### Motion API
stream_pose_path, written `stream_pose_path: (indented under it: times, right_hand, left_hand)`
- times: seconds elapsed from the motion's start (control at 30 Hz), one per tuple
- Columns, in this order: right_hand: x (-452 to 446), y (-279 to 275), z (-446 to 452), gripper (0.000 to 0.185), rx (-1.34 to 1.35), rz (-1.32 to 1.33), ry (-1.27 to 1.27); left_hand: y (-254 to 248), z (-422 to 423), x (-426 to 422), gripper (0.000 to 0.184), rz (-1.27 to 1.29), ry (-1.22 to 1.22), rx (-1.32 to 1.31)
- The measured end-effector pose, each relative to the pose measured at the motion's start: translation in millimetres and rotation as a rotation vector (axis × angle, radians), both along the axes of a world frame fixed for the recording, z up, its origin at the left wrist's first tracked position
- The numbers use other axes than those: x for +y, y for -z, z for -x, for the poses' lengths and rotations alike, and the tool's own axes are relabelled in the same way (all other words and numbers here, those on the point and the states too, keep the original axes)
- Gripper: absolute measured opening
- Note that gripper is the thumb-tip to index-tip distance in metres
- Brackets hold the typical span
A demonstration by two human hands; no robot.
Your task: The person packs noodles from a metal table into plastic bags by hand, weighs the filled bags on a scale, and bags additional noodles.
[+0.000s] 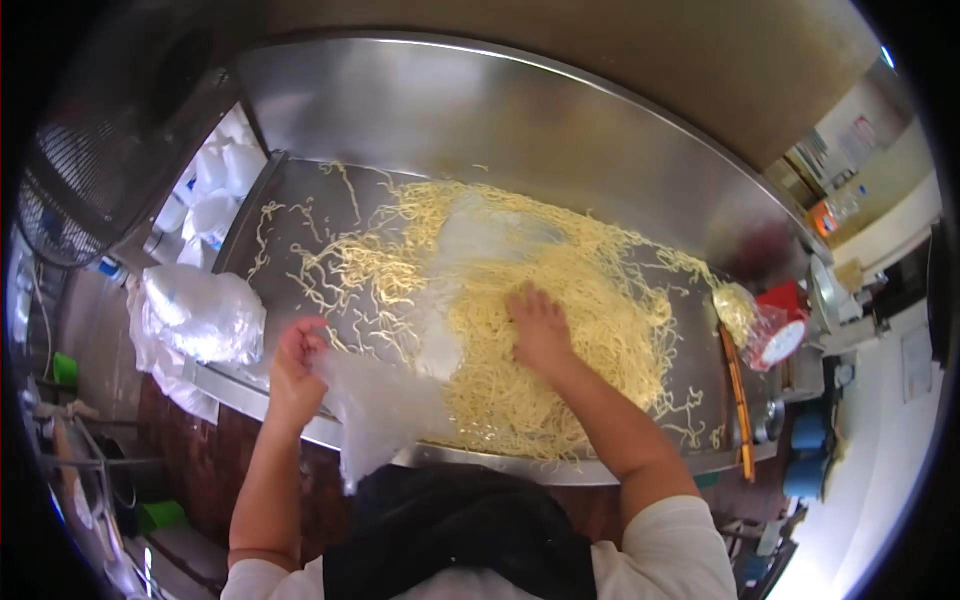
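A wide heap of yellow noodles covers the middle of the steel tray table, with looser strands scattered to its left. My right hand rests on top of the heap, palm down with fingers spread. My left hand is closed on a clear plastic bag near the table's front edge. The bag hangs to the right of that hand, its far end reaching the noodles. A whitish, smeared patch runs over the noodles; whether it is plastic or steam I cannot tell.
A filled plastic bag sits at the left corner, near a fan. Long wooden sticks lie at the right end, beside a scale with a round white dial and a bag of noodles. A steel backsplash rises behind.
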State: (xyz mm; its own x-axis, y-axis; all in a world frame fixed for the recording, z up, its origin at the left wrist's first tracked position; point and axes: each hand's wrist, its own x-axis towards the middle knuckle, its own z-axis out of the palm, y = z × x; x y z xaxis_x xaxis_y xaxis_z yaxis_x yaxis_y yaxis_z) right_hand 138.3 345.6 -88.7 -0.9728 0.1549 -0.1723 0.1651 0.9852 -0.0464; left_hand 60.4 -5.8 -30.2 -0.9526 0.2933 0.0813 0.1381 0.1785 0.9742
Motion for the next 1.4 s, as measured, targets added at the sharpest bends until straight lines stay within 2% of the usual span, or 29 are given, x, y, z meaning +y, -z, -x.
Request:
stream_pose_path:
  times: [0.03,0.1,0.2,0.3,0.37,0.47,0.5,0.57,0.63,0.67,0.77,0.8,0.87,0.93,0.97,1.03,1.07,1.1,1.13,1.2,1.23,1.33,1.4]
  right_hand:
    - [5,-3,17,0.073,-0.032,0.023,0.105]
    - [12,-7,43,0.077,-0.105,0.071,0.328]
    - [21,6,63,0.068,-0.101,0.158,0.451]
    - [35,14,65,0.055,-0.143,0.14,0.341]
    - [32,7,44,0.047,0.034,0.325,0.399]
    - [41,-8,29,0.042,0.312,0.649,0.472]
    - [46,-14,26,0.041,0.405,0.767,0.493]
    - [41,-89,23,0.036,0.629,0.938,0.457]
    - [56,-147,29,0.031,0.846,1.077,0.464]
    - [59,-182,27,0.029,0.974,1.211,0.276]
    - [71,-278,25,0.027,1.132,1.412,0.09]
    - [72,-307,23,0.027,1.178,1.446,0.028]
    - [88,-358,19,0.032,1.166,1.435,-0.078]
    - [87,-400,12,0.035,1.3,1.362,-0.036]
    - [102,-419,5,0.037,1.274,1.328,-0.096]
    - [129,-457,-9,0.041,1.269,1.253,-0.177]
    - [133,-460,-17,0.042,1.286,1.208,-0.177]
    - [139,-464,-27,0.043,1.31,1.156,-0.167]
    - [144,-463,-36,0.043,1.328,1.084,-0.13]
    - [151,-447,-54,0.045,1.327,0.891,-0.013]
    - [151,-429,-61,0.046,1.291,0.768,0.069]
    - [144,-336,-72,0.048,0.988,0.378,0.308]
    - [124,-246,-73,0.05,0.665,0.191,0.377]
  left_hand:
    - [9,-7,-4,0.041,0.091,-0.046,0.072]
    - [18,-23,-8,0.036,0.023,-0.15,0.06]
    - [16,-40,-14,0.023,-0.093,-0.229,-0.014]
    - [16,-44,-24,0.019,-0.234,-0.194,-0.141]
    - [3,-40,-21,0.019,-0.315,-0.156,-0.202]
    - [-31,-35,-5,0.037,-0.047,-0.031,-0.237]
    - [-36,-40,-1,0.044,-0.147,0.076,-0.313]
    - [-40,-45,10,0.059,-0.342,0.307,-0.456]
    - [-36,-51,17,0.066,-0.165,0.416,-0.424]
    - [-32,-54,20,0.07,-0.075,0.471,-0.404]
    - [-3,-47,26,0.065,0.31,0.517,0.291]
    - [1,-47,30,0.063,0.319,0.483,0.328]
    - [7,-45,34,0.059,0.344,0.415,0.399]
    - [13,-42,39,0.041,0.287,0.26,0.258]
    - [14,-40,41,0.033,0.26,0.182,0.187]
    - [10,-33,44,0.029,0.054,0.099,-0.001]
    - [6,-28,45,0.027,-0.047,0.057,-0.096]
    - [4,-20,40,0.025,0.049,0.051,-0.171]
    - [7,-12,37,0.025,0.104,0.049,0.031]
    - [16,2,36,0.024,0.206,0.043,0.436]
    - [11,6,38,0.026,0.287,0.032,0.549]
    - [-6,13,41,0.028,0.463,0.013,0.533]
    - [-32,20,47,0.033,0.413,0.091,0.105]
